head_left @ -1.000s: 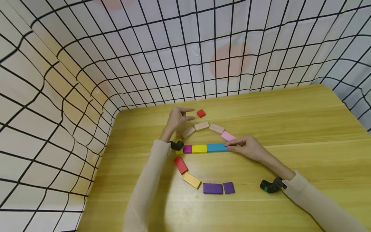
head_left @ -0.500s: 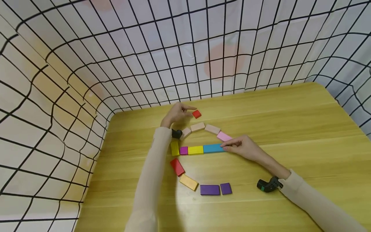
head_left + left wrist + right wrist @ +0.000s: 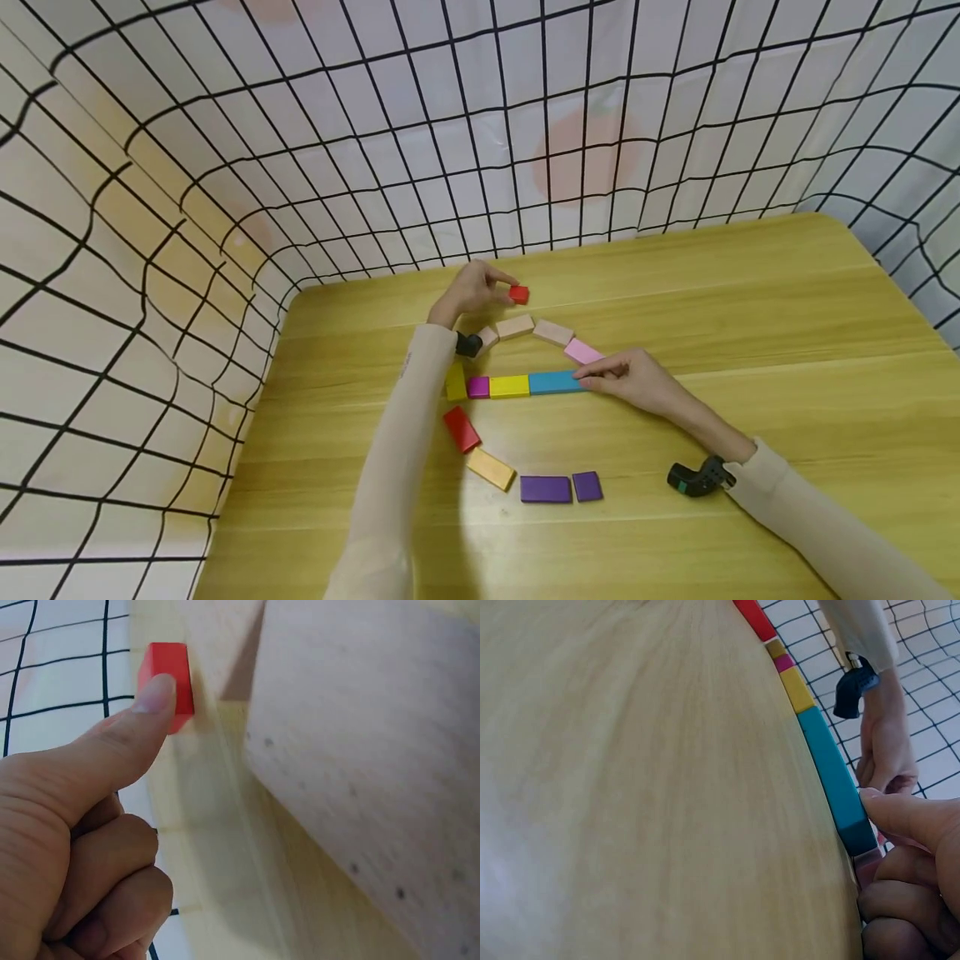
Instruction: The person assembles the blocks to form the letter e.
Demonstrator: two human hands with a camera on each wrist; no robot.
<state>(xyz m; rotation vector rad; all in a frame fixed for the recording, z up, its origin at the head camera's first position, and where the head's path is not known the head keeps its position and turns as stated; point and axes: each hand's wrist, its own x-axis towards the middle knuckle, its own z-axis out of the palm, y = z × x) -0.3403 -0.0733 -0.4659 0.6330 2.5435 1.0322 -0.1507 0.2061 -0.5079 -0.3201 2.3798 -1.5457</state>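
At the back of the table my left hand [image 3: 472, 289] pinches a small red block [image 3: 519, 294] between thumb and fingers. In the left wrist view the thumb lies on that block's face, the other fingers curled below. My right hand [image 3: 636, 382] grips the right end of a long blue block [image 3: 553, 382] with thumb and fingertips. The blue block ends a row with a yellow block [image 3: 509, 386] and a small magenta block [image 3: 478, 387]. Just behind the right fingers sits a pink block [image 3: 582, 351], partly hidden in the right wrist view.
Beige blocks [image 3: 515, 326] curve behind the row. An olive-yellow block [image 3: 456, 382] stands at its left end. A red oblong block [image 3: 461, 429], an orange-yellow block [image 3: 491, 469] and two purple blocks [image 3: 546, 489] curve in front. Black wire mesh [image 3: 450, 167] borders the table.
My left hand has moved slightly right and closed its fingers on the small red block, which is now in its pinch. My right hand stays on the blue block.
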